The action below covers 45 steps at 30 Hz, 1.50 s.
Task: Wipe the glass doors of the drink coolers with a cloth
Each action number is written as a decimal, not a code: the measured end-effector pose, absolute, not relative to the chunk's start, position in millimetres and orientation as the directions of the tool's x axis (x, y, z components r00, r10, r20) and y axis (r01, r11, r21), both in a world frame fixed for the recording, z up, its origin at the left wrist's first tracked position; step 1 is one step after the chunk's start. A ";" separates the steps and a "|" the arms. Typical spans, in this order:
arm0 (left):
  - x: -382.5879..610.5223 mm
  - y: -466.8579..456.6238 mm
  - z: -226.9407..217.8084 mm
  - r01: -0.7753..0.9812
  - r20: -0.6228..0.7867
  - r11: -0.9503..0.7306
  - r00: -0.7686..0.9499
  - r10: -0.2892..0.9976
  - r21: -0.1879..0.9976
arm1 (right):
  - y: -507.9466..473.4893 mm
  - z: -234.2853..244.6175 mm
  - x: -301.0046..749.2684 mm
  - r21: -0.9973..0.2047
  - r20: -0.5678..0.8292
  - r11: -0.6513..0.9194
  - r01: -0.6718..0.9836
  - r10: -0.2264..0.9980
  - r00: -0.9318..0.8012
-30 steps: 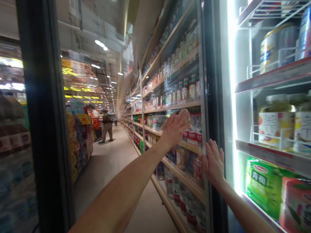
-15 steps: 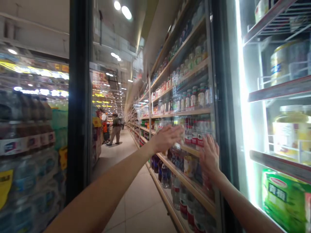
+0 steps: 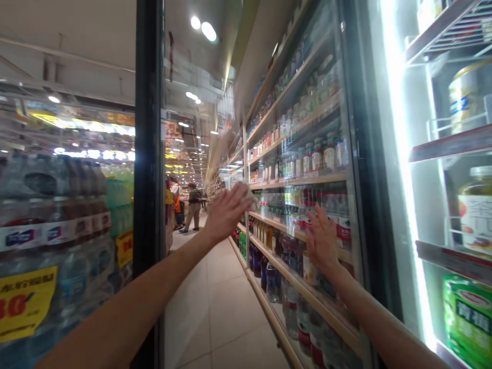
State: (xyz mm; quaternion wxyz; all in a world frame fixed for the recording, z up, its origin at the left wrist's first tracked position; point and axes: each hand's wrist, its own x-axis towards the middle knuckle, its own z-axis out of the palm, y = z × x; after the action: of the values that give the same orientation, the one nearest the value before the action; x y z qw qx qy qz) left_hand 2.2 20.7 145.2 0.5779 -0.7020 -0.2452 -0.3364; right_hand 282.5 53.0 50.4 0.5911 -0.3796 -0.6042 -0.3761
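Observation:
The glass door (image 3: 200, 169) of a drinks cooler stands open before me, black-framed and see-through. My left hand (image 3: 228, 211) lies against the pane near its middle, fingers stretched over a pale, crumpled cloth (image 3: 251, 196). Most of the cloth is hidden under the fingers, and the rest is blurred. To the right, my right hand (image 3: 322, 238) rests flat on or close to the same glass, fingers spread, with nothing in it. Whether its palm fully touches the pane, I cannot tell.
Lit cooler shelves (image 3: 453, 146) with cans, bottles and a green pack (image 3: 471, 318) are at the right. Through the glass show long bottle shelves (image 3: 300, 179) and a tiled aisle (image 3: 226, 307) with people (image 3: 192, 205). Stacked bottle packs (image 3: 57, 225) stand at the left.
My left hand has moved left across the glass with the cloth. My right hand stays spread by the pane, and the whole view has shifted slightly to the left.

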 end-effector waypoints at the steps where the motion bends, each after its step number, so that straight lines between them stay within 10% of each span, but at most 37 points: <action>1: -4.2 17.9 139.5 0.627 0.652 -0.236 0.758 -0.034 -0.742 | 52.5 50.9 279.7 0.013 1.000 0.436 0.900 0.019 -0.024; 4: -22.9 13.1 130.4 0.367 0.383 -0.298 0.924 0.004 -0.881 | 50.9 52.6 272.2 0.037 0.998 0.456 0.889 0.020 -0.052; 10: -54.3 10.9 133.0 0.875 0.884 -0.131 0.451 -0.123 -0.465 | 47.2 57.5 257.2 0.045 0.998 0.485 0.873 0.013 -0.058; 15: -76.0 6.2 115.9 0.672 0.690 -0.217 0.724 -0.013 -0.708 | 45.0 58.7 245.2 0.078 0.995 0.505 0.859 0.019 -0.101; 20: -80.6 11.9 113.9 0.951 0.956 -0.131 0.263 -0.128 -0.279 | 45.7 60.9 240.7 0.054 0.998 0.488 0.871 0.013 -0.069; 25: -73.3 12.9 106.0 0.747 0.768 -0.216 0.640 -0.022 -0.628 | 45.7 67.1 239.6 0.073 0.996 0.466 0.882 0.009 -0.087; 30: -46.5 22.3 128.5 0.965 0.977 -0.181 0.168 -0.132 -0.191 | 47.1 77.3 238.7 0.011 1.000 0.429 0.903 0.005 -0.014; 35: -4.7 24.2 152.0 0.703 0.719 -0.290 0.692 0.064 -0.650 | 56.3 68.1 242.5 0.064 0.997 0.379 0.923 0.007 -0.072; 40: -8.3 22.7 197.3 0.965 0.986 -0.206 0.158 -0.054 -0.165 | 56.6 64.2 245.5 0.101 0.995 0.402 0.910 -0.030 -0.097; 45: 28.0 34.1 182.3 0.728 0.780 -0.382 0.624 0.029 -0.569 | 37.2 113.5 199.7 0.192 0.981 0.588 0.786 -0.134 -0.139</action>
State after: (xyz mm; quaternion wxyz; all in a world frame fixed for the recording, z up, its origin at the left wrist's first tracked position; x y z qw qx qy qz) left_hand 28.0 34.1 182.3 0.4956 -0.7527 -0.2515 -0.3529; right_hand 199.7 37.2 113.5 0.6068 -0.2497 -0.6525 -0.3791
